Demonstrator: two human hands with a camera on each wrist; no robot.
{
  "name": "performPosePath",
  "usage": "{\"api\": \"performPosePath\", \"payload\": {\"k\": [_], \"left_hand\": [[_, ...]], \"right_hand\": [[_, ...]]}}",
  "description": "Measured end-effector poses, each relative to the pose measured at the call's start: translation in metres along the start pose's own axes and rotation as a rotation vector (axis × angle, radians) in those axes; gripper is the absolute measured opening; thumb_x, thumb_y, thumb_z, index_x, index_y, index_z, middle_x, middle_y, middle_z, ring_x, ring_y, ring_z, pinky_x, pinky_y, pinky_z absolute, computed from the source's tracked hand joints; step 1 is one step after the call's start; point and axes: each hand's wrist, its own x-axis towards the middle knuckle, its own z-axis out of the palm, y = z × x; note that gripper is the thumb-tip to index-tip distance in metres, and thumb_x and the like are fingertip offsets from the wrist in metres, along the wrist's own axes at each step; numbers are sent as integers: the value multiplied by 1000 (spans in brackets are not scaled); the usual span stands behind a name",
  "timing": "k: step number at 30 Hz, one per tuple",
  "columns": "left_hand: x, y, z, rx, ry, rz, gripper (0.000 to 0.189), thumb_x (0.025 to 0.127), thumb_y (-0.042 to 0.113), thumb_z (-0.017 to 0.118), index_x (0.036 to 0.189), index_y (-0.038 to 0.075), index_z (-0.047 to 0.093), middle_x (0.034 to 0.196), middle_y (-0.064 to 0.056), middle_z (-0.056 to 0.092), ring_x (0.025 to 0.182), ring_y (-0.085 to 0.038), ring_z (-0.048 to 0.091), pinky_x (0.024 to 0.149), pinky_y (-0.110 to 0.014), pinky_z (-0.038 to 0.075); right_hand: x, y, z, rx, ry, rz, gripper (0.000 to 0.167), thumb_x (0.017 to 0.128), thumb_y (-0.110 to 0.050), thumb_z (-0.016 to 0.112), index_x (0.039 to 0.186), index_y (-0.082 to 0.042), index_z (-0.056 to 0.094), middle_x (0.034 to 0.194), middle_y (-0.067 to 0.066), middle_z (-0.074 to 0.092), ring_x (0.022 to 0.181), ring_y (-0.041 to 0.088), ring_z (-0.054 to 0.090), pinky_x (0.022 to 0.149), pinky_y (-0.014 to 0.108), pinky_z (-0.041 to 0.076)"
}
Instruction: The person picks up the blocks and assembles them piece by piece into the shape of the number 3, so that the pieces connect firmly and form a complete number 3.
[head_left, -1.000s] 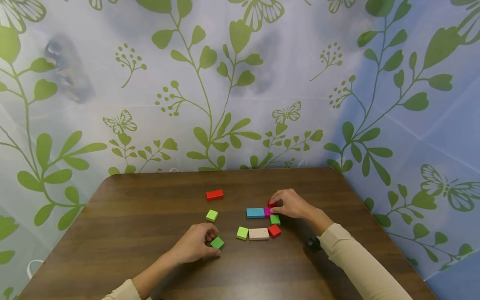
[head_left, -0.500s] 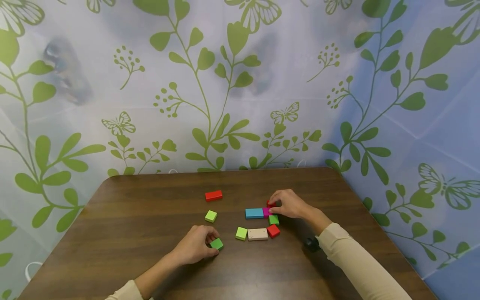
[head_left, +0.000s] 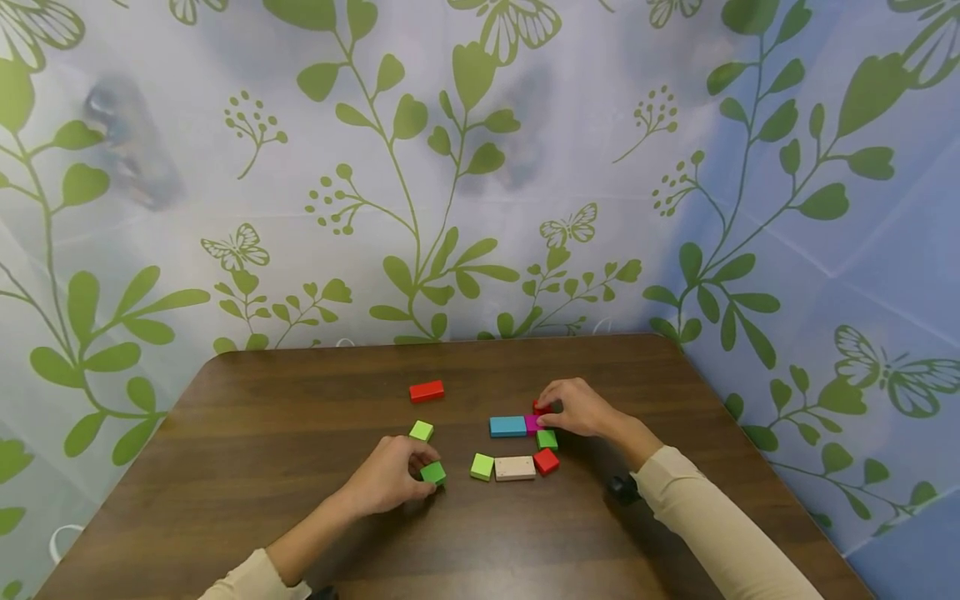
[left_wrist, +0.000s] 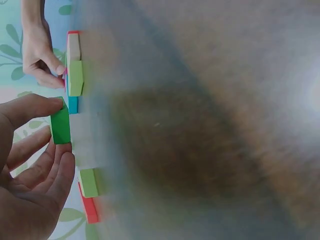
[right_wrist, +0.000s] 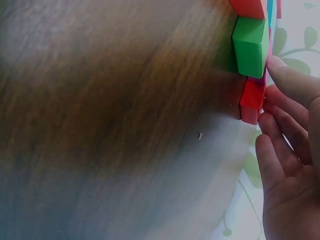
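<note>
- Left hand (head_left: 386, 475): thumb and bent fingers, parted by only the width of a green block (head_left: 432, 474), pinch its opposite sides, leaving other faces free.
- Lime block (head_left: 422, 431) and red bar (head_left: 427, 391) lie loose beyond.
- Blue bar (head_left: 507, 427) abuts magenta block (head_left: 532, 424).
- Right hand (head_left: 581, 410): half-curled fingers hold small red block (right_wrist: 252, 102), thumb at the magenta block, seemingly steadying 2 pieces together.

1. Pale white-and-blue sheet (head_left: 517, 183) printed with green leaves and butterflies (head_left: 236, 247), across the upper half.
2. Dark-brown wood-grain table (head_left: 300, 417) with rounded far corners, lower centre.
3. Thin white loop (head_left: 53, 546), lower left, beside the table's edge.
</note>
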Motion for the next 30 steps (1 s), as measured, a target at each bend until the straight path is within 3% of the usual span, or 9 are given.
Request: {"api": "performPosePath", "payload": {"k": [6, 14, 20, 30], "left_hand": [[11, 2, -8, 15, 40, -3, 28, 80, 0, 85, 106, -1, 76, 92, 1, 71, 80, -14, 68, 73, -30, 58], [28, 3, -15, -27, 100, -10, 31, 80, -2, 85, 110, -4, 76, 105, -10, 73, 88, -27, 70, 77, -40, 60], [43, 0, -19, -12, 124, -4, 30, 81, 0, 84, 110, -3, 77, 98, -5, 74, 85, -23, 70, 74, -31, 59], [69, 4, -17, -44, 125, -13, 32, 83, 0, 84, 114, -4, 75, 96, -5, 74, 83, -18, 70, 71, -28, 58]], "right_hand": [[0, 1, 0, 10, -3, 12, 25, 90, -25, 83, 107, -6, 82, 109, 3, 73, 106, 28, 67, 96, 52, 52], [-1, 1, 0, 27, -6, 20, 25, 90, -25, 83, 106, -6, 81, 109, 4, 72, 107, 29, 66, 96, 53, 52], [-1, 0, -1, 24, -9, 11, 23, 91, -23, 82, 106, -5, 81, 109, 3, 73, 106, 28, 67, 96, 52, 52], [-1, -1, -2, 27, -24, 35, 23, 91, -24, 82, 106, -7, 82, 111, 3, 72, 108, 28, 66, 98, 52, 51]]}}
